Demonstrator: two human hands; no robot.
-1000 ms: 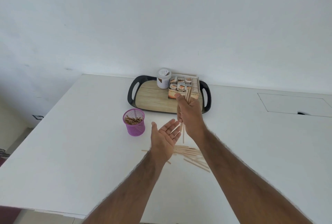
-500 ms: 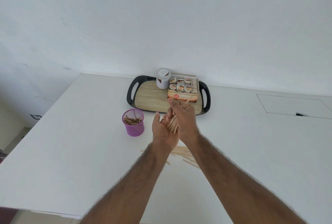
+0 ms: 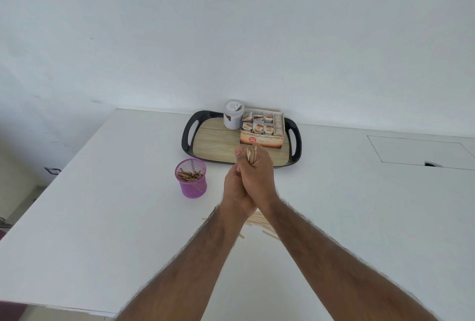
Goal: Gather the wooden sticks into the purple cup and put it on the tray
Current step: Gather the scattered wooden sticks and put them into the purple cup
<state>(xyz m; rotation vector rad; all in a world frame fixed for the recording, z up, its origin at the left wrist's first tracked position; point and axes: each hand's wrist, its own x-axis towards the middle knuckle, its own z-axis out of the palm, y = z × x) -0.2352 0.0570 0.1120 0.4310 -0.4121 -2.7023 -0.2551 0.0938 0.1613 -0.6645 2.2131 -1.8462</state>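
A bundle of wooden sticks stands upright between my two hands, which are pressed together above the table. My right hand wraps round the bundle from the right, and my left hand clasps it from the left. The purple mesh cup stands on the white table to the left of my hands, with several sticks inside. More loose sticks lie on the table under my wrists, partly hidden. The black tray with a wood-pattern floor sits behind my hands.
On the tray stand a white jar and an open carton of small packets. The white table ends at a wall behind the tray and at an edge on the left. A rectangular hatch outline marks the table's right side.
My right hand brought its sticks down into my open left palm, and both hands have closed together round the bundle, standing it upright.
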